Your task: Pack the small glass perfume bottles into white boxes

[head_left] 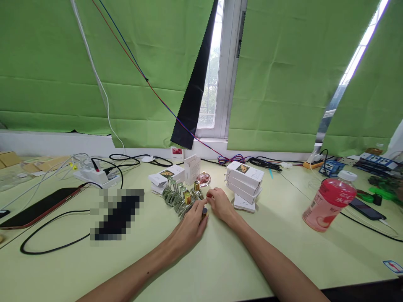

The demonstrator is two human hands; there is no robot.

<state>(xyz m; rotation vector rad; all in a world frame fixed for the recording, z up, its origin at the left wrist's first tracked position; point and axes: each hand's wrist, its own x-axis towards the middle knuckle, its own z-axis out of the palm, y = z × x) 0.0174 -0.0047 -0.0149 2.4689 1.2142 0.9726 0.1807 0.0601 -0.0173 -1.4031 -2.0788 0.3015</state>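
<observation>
Several small glass perfume bottles (170, 197) with silver and gold caps stand bunched together in the middle of the table. At the right side of this group, my left hand (193, 220) is closed around a perfume bottle whose dark cap (204, 211) shows by the fingers; most of its body is covered. My right hand (220, 203) is beside it, fingers curled and fingertips close to the left hand's. Whatever the right fingertips pinch is hidden. A gold-capped bottle (197, 191) stands just beyond both hands.
White boxes (244, 180) are stacked behind my right hand, and more boxes (166, 176) lie behind the bottles. A pink drink bottle (329, 203) stands at right. Phones, black cables (56, 251) and a power strip (97, 176) spread over the left.
</observation>
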